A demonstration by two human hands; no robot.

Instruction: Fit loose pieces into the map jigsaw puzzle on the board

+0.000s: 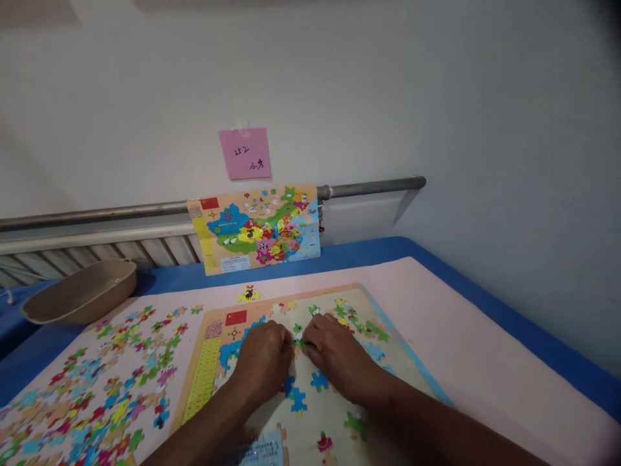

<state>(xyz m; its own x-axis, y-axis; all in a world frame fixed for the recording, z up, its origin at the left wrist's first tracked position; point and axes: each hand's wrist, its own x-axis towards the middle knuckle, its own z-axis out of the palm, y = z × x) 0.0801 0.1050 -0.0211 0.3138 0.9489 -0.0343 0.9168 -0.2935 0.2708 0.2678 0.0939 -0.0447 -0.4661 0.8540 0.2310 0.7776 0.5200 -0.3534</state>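
Green puzzle piece [297, 340] sits pinched between our left hand [264, 361] and right hand [334, 353], fingertips of both curled down onto it, right at the middle of the puzzle board [412, 372] on the table.

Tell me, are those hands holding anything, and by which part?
Both hands, left and right, press down on the puzzle board, fingertips meeting at a small green puzzle piece. Whether either grip actually pinches it cannot be told.
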